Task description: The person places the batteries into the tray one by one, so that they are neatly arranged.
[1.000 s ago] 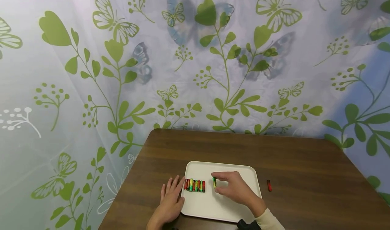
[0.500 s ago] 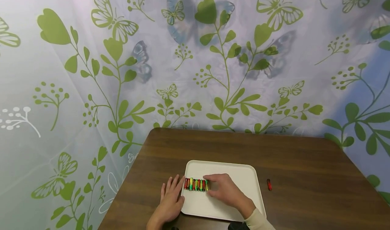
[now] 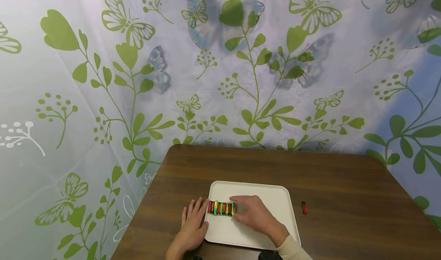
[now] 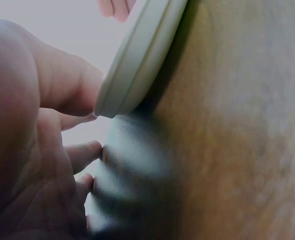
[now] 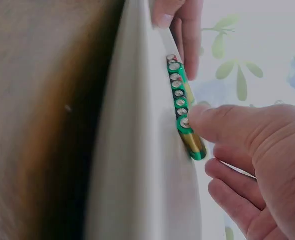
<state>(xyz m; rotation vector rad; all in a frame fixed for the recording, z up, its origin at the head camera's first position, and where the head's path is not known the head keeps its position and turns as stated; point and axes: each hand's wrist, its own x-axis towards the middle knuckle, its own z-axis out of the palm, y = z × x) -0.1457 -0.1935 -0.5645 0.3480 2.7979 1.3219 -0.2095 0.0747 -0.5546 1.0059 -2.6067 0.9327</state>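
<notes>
Batteries (image 3: 220, 208) in red, green and yellow lie side by side in a row at the left part of a cream tray (image 3: 241, 237). My right hand (image 3: 257, 215) pinches the green and gold battery (image 5: 193, 140) at the right end of that row. In the right wrist view the thumb presses its near end; the fingertip at the far end is hidden there. My left hand (image 3: 193, 227) lies with fingers extended beside the tray's left edge. The left wrist view has its thumb (image 4: 72, 85) against the tray rim (image 4: 132, 65).
One red and black battery (image 3: 304, 208) lies on the brown wooden table (image 3: 344, 198), right of the tray. Behind the table hangs a pale curtain (image 3: 206, 110) with green leaves and butterflies. A dark object (image 3: 269, 255) shows at the bottom edge near the right sleeve.
My right hand has carried the green and gold battery leftward to the row's right end, and it now lies against the others. The left hand has stayed in place.
</notes>
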